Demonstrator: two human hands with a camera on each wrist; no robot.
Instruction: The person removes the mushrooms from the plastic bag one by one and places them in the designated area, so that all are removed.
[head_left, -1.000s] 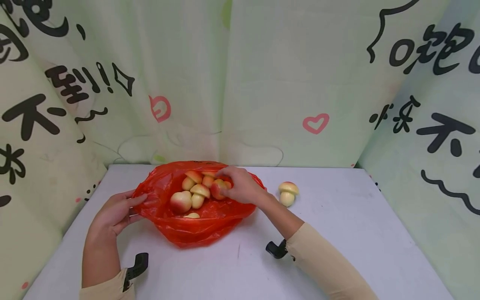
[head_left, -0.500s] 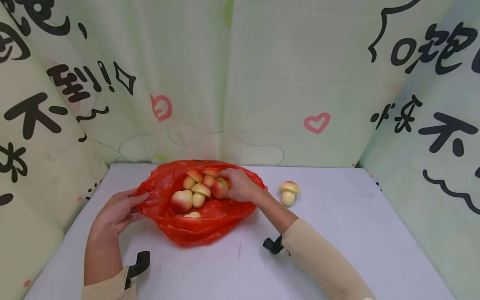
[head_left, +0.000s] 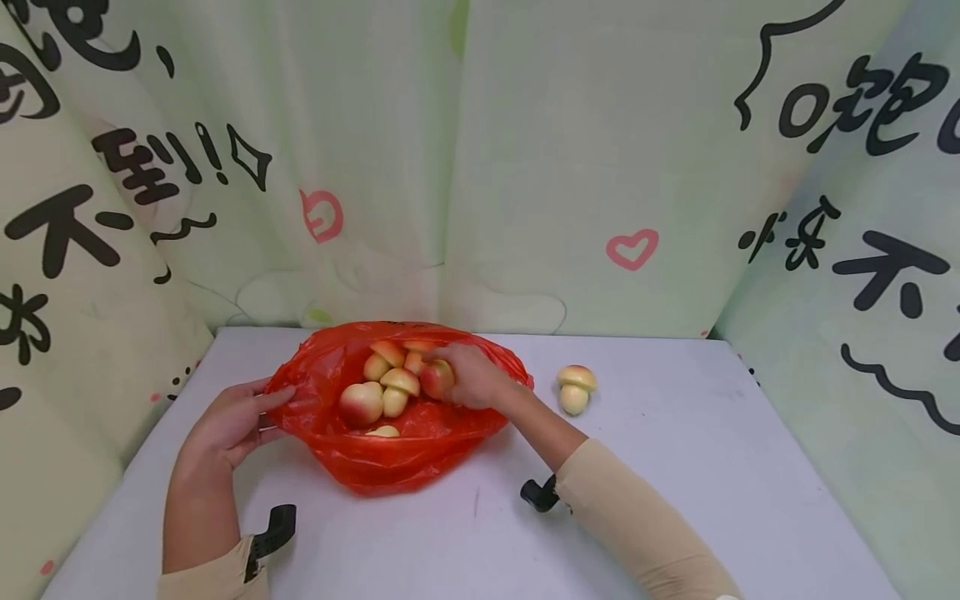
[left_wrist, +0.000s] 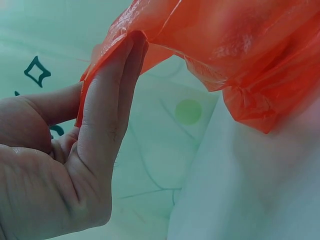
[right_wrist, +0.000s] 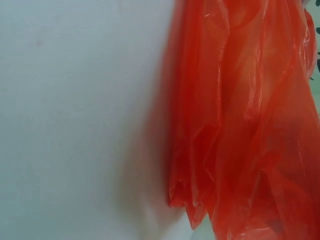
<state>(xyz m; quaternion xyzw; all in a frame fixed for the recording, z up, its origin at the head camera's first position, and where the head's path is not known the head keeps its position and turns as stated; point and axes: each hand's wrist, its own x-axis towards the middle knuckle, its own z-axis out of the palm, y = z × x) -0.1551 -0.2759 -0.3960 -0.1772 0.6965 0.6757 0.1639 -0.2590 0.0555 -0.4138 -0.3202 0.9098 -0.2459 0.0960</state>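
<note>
A red plastic bag [head_left: 408,462] lies with its mouth wide, held at its left edge by my left hand [head_left: 228,417]. In the left wrist view, the left thumb and fingers [left_wrist: 107,100] pinch the bag's film. My right hand [head_left: 472,379] reaches inside at the right, its fingers curled round the far side of a red-yellow peach [head_left: 437,379]; the thumb is hidden. Beside it in the bag are another peach [head_left: 362,405], a tan-capped mushroom [head_left: 397,392] and more mushrooms [head_left: 387,354] behind. The right wrist view shows only the bag's outer side [right_wrist: 240,125].
One mushroom [head_left: 576,389] sits on the white table [head_left: 675,467], right of the bag. Pale green printed curtains [head_left: 525,167] enclose the table at the back and both sides. Each wrist bears a black camera mount [head_left: 542,494].
My right hand has shifted slightly left and deeper into the bag around the peach, its forearm following. The left hand stays on the bag's edge, and the fruit has hardly moved.
</note>
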